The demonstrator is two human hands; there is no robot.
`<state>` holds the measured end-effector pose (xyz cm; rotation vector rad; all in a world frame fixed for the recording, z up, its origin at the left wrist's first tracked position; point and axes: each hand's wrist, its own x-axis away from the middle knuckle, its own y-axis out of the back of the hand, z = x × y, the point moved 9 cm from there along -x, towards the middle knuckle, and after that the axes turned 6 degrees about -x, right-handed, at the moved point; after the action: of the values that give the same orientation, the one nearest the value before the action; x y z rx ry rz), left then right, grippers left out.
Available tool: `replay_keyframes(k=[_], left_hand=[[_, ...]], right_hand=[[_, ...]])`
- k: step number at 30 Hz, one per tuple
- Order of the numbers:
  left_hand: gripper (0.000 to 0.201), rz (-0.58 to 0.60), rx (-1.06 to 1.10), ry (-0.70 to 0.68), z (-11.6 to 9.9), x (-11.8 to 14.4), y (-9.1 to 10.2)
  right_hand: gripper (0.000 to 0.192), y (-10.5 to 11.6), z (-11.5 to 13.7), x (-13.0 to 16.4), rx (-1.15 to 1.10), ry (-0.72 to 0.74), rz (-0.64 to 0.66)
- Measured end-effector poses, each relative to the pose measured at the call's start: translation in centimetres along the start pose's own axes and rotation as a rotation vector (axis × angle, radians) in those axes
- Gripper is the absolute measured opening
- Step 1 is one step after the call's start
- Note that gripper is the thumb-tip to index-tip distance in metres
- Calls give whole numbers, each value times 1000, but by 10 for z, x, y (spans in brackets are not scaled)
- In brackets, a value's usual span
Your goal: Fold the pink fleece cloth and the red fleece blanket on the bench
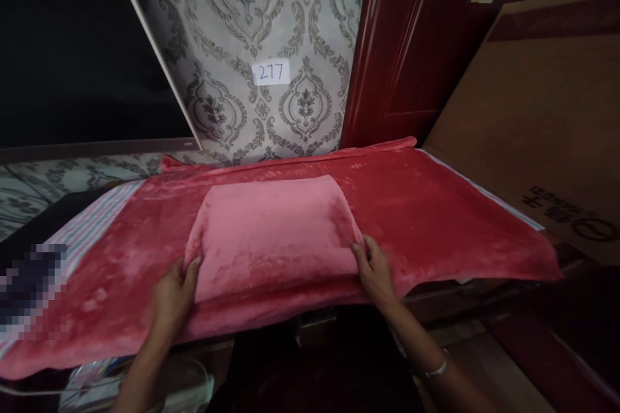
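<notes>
Here's the pink folded cloth [276, 219], lying in the middle of the red plush blanket [426, 200], a broad stretch of red open to its right and more to its left! The blanket's far edge runs close to the patterned wall [305, 103], the cardboard box [542, 122] hems in the right end, striped fabric [104, 210] peeks out at the left, and the near edge droops in front of the person. Now the hands: left hand [172, 293], fingers nearly closed, gripping the cloth's left edge; right hand [376, 271], thumb and fingers pinching its right edge!
</notes>
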<state>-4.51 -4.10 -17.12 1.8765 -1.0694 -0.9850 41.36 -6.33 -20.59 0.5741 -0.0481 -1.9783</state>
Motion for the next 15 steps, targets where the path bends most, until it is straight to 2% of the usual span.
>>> replay_keyframes(k=[4,11,13,15], left_hand=[[33,36,-73,44,11,-2,-7],[43,87,29,50,20,-6,-3],[51,24,34,39,18,-7,10],[59,-110,-4,-71,3,-9,27]], right_hand=[[39,4,-15,0,92,15,-21],[47,10,-20,-2,58,13,20],[50,18,-9,-10,104,66,-7],[51,24,15,-19,181,202,-47]])
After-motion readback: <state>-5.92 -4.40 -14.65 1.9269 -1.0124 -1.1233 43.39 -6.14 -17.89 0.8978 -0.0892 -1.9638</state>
